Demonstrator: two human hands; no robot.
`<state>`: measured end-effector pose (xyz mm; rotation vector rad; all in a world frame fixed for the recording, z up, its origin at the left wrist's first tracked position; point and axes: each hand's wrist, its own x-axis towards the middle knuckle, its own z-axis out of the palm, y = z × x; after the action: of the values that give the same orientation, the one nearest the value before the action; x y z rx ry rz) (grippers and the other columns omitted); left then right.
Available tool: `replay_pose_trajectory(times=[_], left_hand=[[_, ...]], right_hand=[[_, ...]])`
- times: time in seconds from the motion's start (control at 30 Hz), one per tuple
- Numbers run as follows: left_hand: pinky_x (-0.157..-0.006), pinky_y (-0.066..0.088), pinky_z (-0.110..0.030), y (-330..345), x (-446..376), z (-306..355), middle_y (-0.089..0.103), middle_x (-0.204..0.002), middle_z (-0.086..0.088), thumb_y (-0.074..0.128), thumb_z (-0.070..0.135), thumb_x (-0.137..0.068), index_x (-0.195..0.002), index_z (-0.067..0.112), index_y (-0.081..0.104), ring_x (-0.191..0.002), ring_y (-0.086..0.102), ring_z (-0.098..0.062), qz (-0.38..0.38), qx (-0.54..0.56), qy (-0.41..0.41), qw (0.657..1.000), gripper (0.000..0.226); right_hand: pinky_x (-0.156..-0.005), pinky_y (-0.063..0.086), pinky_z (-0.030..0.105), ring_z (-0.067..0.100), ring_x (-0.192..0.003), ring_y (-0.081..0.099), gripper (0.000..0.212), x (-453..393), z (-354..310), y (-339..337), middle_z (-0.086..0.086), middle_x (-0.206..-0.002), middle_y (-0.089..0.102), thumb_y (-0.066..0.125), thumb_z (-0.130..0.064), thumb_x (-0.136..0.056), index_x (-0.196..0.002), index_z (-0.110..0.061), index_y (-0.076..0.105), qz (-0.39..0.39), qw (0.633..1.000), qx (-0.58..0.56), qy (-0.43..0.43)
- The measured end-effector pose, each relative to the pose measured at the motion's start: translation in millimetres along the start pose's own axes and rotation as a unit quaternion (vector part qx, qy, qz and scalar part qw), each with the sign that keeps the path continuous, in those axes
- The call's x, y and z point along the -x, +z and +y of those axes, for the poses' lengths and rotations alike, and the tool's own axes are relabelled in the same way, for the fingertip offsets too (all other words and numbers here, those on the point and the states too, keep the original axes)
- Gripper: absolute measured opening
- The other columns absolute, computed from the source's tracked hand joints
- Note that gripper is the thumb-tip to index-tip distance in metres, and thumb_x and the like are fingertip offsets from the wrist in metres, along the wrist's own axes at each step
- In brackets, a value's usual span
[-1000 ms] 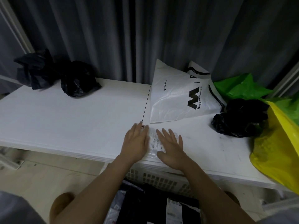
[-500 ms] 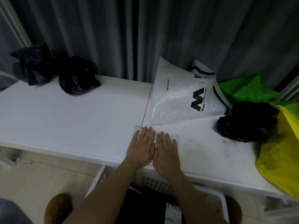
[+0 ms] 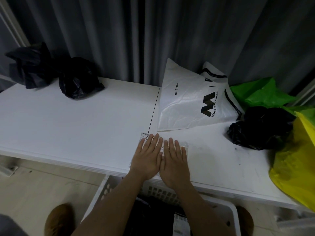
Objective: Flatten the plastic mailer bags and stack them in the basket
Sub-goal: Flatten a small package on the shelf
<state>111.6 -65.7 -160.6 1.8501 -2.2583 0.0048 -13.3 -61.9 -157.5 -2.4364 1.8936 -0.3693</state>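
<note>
Grey curtains are hanging behind a white surface [image 3: 68,126] where a small clear mailer bag [image 3: 185,145] is lying at the near edge, its long axis running left to right. Both the left hand [image 3: 147,159] and the right hand [image 3: 173,164] are pressing directly on it, side by side, fingers straight and close together. Directly below, the white basket [image 3: 233,212] is sitting, holding dark flattened bags, so I judge either hand is equally near for the drop.

Both hands, left [image 3: 147,159] and right [image 3: 174,161], press flat on a small clear mailer [image 3: 144,136] at the table [image 3: 68,126] edge.
</note>
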Motion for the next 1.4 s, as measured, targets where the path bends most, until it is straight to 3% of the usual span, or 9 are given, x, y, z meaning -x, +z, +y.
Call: replay_pose_trajectory(times=[0.47,0.7,0.87,1.07,1.17,1.27,1.33,1.4], left_hand=[[-0.108,0.021,-0.045,-0.5,0.9,0.8,0.044,-0.146,-0.011,0.005,0.039,-0.1,-0.139,0.011,0.048,-0.136,0.04,-0.026,-0.025,-0.003,-0.018,1.0,0.065],[-0.107,0.021,-0.045,0.6,0.8,0.8,0.045,-0.145,-0.011,0.018,0.037,-0.099,-0.138,0.012,0.049,-0.135,0.041,-0.026,-0.017,-0.009,-0.018,1.0,0.056],[-0.107,0.02,-0.044,3.8,0.6,0.5,0.044,-0.145,-0.01,0.026,0.037,-0.095,-0.139,0.013,0.049,-0.135,0.041,-0.026,-0.02,-0.019,-0.016,1.0,0.055],[-0.108,0.02,-0.047,2.9,-0.9,-1.2,0.042,-0.146,-0.014,0.007,0.04,-0.101,-0.139,0.012,0.047,-0.136,0.038,-0.035,-0.021,-0.02,-0.023,0.999,0.063],[-0.111,0.027,-0.051,3.9,-0.9,-0.4,0.044,-0.145,-0.015,0.022,0.04,-0.097,-0.138,0.014,0.049,-0.135,0.038,-0.039,-0.02,-0.019,-0.023,0.999,0.056],[-0.104,0.036,-0.055,3.6,-2.3,0.1,0.047,-0.142,-0.015,0.028,0.039,-0.093,-0.136,0.014,0.052,-0.133,0.041,-0.039,-0.024,-0.016,-0.027,0.999,0.056],[-0.11,0.027,-0.054,2.1,-2.3,1.1,0.037,-0.149,-0.015,0.02,0.041,-0.093,-0.142,0.016,0.044,-0.139,0.031,-0.038,-0.023,-0.01,-0.026,0.999,0.06],[-0.117,0.007,-0.048,2.3,-2.3,1.0,0.012,-0.158,-0.011,0.002,0.046,-0.09,-0.151,0.02,0.022,-0.146,0.007,-0.035,-0.044,-0.013,-0.019,0.999,0.069]], right_hand=[[-0.109,0.02,0.044,0.029,-0.135,0.041,0.064,-0.8,1.1,2.8,0.013,-0.145,0.044,0.003,-0.035,-0.101,-0.139,-0.007,0.046,-0.003,1.0,0.01,-0.002],[-0.109,0.018,0.043,0.029,-0.135,0.041,0.064,-2.4,0.7,4.5,0.013,-0.146,0.044,0.004,-0.036,-0.101,-0.14,-0.008,0.045,-0.021,1.0,0.005,0.008],[-0.12,0.002,0.041,0.025,-0.146,0.013,0.074,-1.1,2.3,8.9,0.008,-0.157,0.018,-0.016,-0.045,-0.093,-0.15,-0.011,0.017,-0.016,1.0,-0.007,-0.013],[-0.113,0.019,0.045,0.029,-0.14,0.031,0.071,-2.0,-0.9,3.2,0.011,-0.151,0.036,-0.007,-0.042,-0.098,-0.145,-0.01,0.037,-0.033,0.999,0.006,0.01],[-0.108,0.033,0.049,0.03,-0.134,0.043,0.068,-3.1,-1.3,0.4,0.012,-0.144,0.047,0.0,-0.038,-0.1,-0.138,-0.009,0.048,-0.038,0.999,0.008,0.019],[-0.107,0.038,0.05,0.031,-0.133,0.044,0.068,-2.8,-0.4,1.0,0.012,-0.142,0.049,0.0,-0.037,-0.101,-0.137,-0.01,0.05,-0.042,0.999,0.01,0.014],[-0.109,0.035,0.049,0.03,-0.132,0.045,0.067,-2.8,0.1,3.0,0.012,-0.142,0.049,0.001,-0.037,-0.101,-0.136,-0.01,0.051,-0.037,0.999,0.012,0.014],[-0.112,0.027,0.047,0.03,-0.132,0.045,0.067,-2.9,0.5,4.3,0.012,-0.142,0.049,0.002,-0.037,-0.101,-0.136,-0.01,0.051,-0.035,0.999,0.011,0.012]])
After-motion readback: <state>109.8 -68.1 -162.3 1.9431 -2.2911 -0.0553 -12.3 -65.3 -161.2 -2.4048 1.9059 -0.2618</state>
